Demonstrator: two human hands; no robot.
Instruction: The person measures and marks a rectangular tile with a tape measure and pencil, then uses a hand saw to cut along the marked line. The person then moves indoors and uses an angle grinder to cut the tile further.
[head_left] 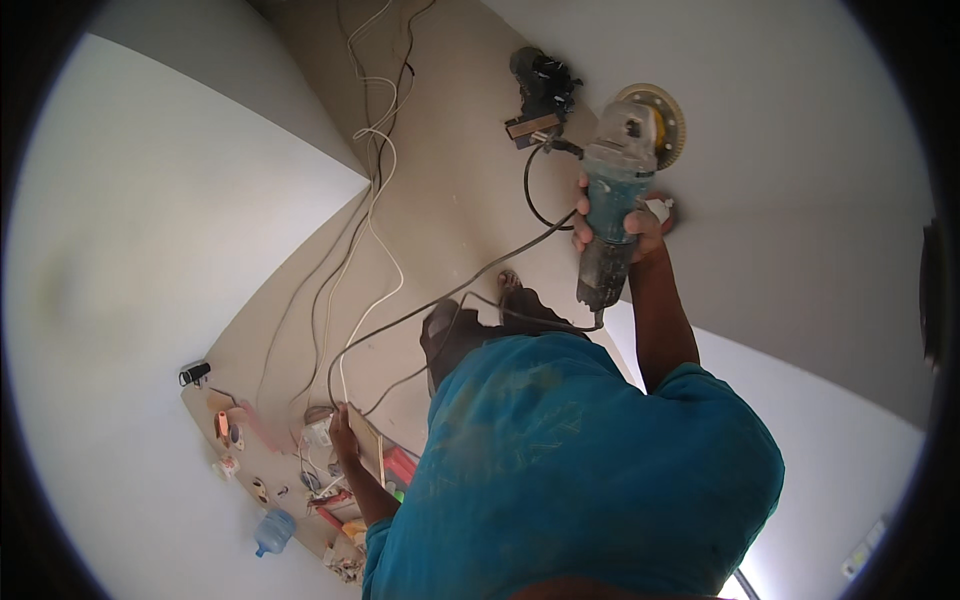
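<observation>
In my right hand (640,232) I hold an angle grinder (615,190) raised upright at the right, my fingers wrapped round its teal body. Its disc (672,125) faces up and to the right, beside a pale guard. From the grinder's dark lower end hangs a black power cord (450,293) that loops over to my left side. My left hand (343,434) is low at the left, closed around that cord; its fingers are partly hidden. Beside this hand lies a flat light-brown board (366,440).
White and dark cables (375,150) run along the beige floor past a white wall corner (365,180). A black bundle (543,85) lies by the right wall. At lower left are scattered tools, a red case (400,464), a blue water jug (273,530) and a black cylinder (195,373).
</observation>
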